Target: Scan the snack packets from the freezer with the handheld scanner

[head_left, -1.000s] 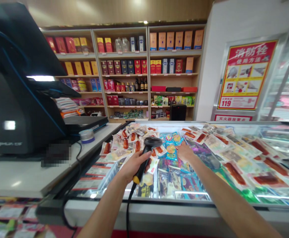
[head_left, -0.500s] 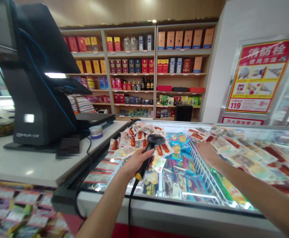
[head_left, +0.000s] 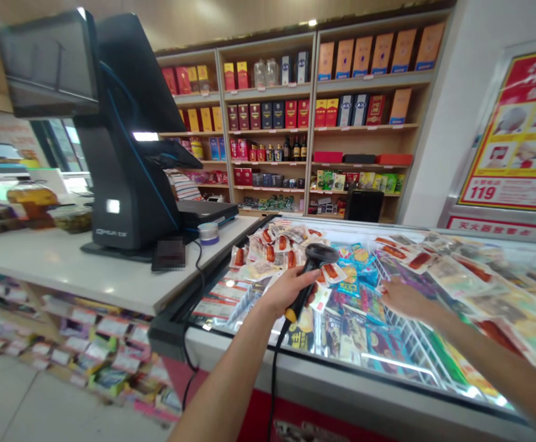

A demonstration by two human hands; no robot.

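My left hand [head_left: 288, 293] is wrapped round the handle of a black barcode scanner [head_left: 322, 253] with a yellow end. The scanner's head is up and its cable [head_left: 274, 374] hangs down in front of the freezer. My right hand [head_left: 403, 299] is over the freezer beside a white wire divider [head_left: 408, 336]. Its fingers point left, somewhat blurred, and I see nothing in them. Packed sausages [head_left: 282, 244] lie on the freezer top beyond the scanner. Blue snack packets [head_left: 351, 276] lie between my two hands.
A chest freezer [head_left: 341, 372] spans the front, with more packed meat [head_left: 484, 273] at right. On the left a white counter [head_left: 124, 279] bears a black checkout terminal [head_left: 129, 178] and a small round tub [head_left: 209, 233]. Shelves of boxes [head_left: 268, 116] stand behind. Part of a person in a striped top [head_left: 185, 186] shows behind the terminal.
The view has swung left, so the scene sits farther right. My left hand still grips the scanner. The fingers of my right hand now point more to the left.
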